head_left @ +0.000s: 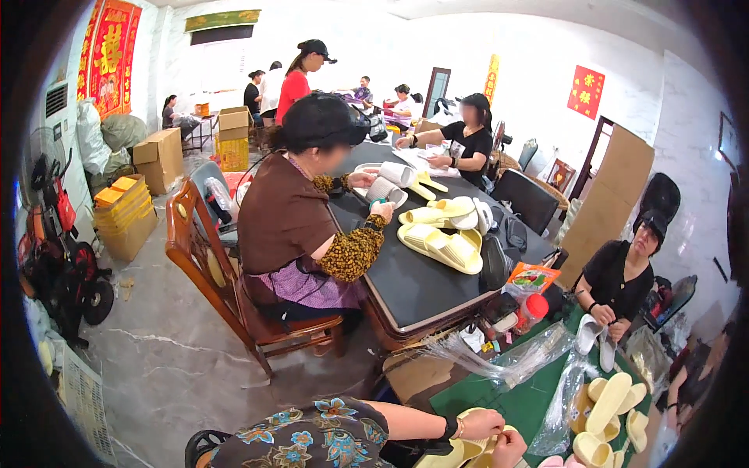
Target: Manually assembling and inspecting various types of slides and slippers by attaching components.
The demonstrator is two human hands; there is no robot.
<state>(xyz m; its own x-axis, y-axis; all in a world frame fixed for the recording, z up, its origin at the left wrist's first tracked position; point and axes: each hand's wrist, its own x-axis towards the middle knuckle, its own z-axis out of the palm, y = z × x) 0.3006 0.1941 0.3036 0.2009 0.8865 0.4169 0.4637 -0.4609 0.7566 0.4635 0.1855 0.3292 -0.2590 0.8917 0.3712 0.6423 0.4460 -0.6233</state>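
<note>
Seemingly midway: the left hand (480, 423) is clamped on a pale yellow slipper (455, 454) at the green table's (507, 402) near edge. The right hand (509, 450) is beside it, and I cannot tell its grip. Loose slippers (608, 405) remain unbagged further along that table, near clear plastic bags (538, 359).

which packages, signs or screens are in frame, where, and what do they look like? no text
Red banner: far left wall, tall, gold characters.
Red square sign: right wall.
Cardboard boxes: left floor, brown.
Yellow crates: stacked, left.
Snack packet: dark table's corner, orange-green.
Clear plastic bags: green table.
</note>
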